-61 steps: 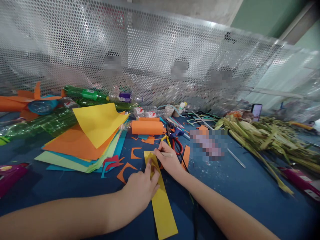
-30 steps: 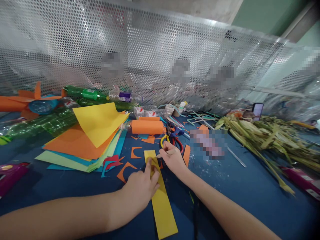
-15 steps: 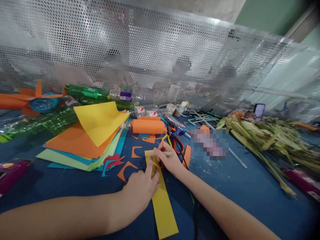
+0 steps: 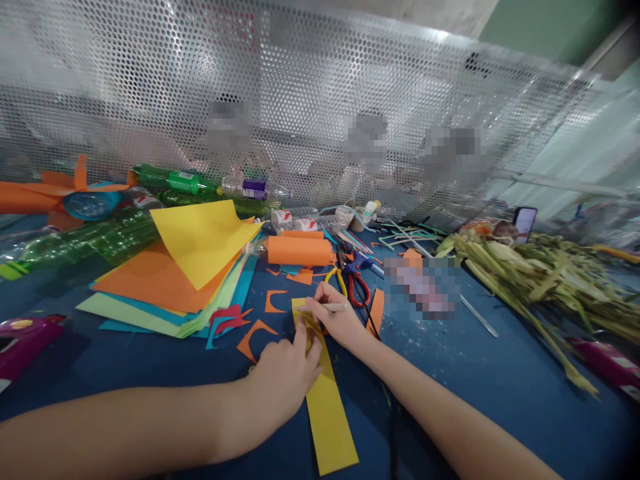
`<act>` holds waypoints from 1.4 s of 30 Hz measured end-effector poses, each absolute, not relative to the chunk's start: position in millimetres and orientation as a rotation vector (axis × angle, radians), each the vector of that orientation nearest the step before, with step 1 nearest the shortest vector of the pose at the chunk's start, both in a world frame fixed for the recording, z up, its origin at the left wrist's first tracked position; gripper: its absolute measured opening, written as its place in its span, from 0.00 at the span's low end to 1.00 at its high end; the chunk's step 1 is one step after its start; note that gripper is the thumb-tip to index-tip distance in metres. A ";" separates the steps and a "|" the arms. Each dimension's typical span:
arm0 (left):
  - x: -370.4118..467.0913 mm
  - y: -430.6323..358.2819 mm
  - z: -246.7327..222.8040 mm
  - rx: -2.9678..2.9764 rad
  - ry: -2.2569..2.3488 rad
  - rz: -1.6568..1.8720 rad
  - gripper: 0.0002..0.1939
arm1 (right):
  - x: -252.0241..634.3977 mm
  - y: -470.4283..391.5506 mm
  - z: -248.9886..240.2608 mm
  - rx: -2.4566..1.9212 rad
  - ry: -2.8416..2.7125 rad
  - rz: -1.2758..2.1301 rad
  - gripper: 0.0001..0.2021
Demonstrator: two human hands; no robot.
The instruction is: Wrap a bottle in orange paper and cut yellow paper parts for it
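Observation:
A long yellow paper strip (image 4: 333, 417) lies lengthwise on the blue table in front of me. My left hand (image 4: 287, 373) rests on the strip's upper part with fingers stretched out, the index finger pointing toward its far end. What lies beneath those fingers is partly hidden. In a closed pinch, my right hand (image 4: 340, 320) holds a slim pale pencil (image 4: 336, 307), its tip near the strip's far end beside my left index fingertip. Just beyond my right hand are red-handled scissors (image 4: 359, 291) and yellow-handled pliers (image 4: 342, 281).
Left of my hands lies a stack of coloured paper (image 4: 150, 277), with orange scraps (image 4: 255, 337) nearby. An orange-wrapped bottle (image 4: 300, 251) and green bottles (image 4: 165, 180) lie farther back. Dried husks (image 4: 530, 280) spread at right. A perforated metal screen (image 4: 310, 80) stands behind the table.
The view has shifted slightly, so everything sits a little differently in the picture. Both hands keep nearly the same place on the yellow strip, the pencil still at its far end.

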State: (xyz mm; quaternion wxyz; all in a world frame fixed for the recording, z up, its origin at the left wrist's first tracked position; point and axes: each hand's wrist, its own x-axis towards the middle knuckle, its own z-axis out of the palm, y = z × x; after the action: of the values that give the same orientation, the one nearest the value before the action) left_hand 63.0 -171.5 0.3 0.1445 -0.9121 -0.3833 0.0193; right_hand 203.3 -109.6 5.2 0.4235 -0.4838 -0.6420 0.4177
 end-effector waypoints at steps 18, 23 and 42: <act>64.7 -170.9 2.9 -2.620 -1.156 0.094 0.21 | 206.6 -110.4 5.4 -1.158 -1.469 1.030 0.11; 64.9 -170.6 5.1 -2.638 -1.154 0.083 0.21 | 215.1 -105.7 1.3 -1.232 -1.339 0.900 0.11; 62.9 -168.6 -3.0 -2.703 -1.150 0.089 0.21 | 221.1 -103.7 3.7 -1.336 -1.469 0.679 0.11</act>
State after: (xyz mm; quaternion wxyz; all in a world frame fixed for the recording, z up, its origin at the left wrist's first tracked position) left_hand 62.9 -168.6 -3.0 0.1013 -0.9150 -0.3895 0.0301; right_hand 221.1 -103.7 3.7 0.4980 -0.5520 -0.6071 0.2807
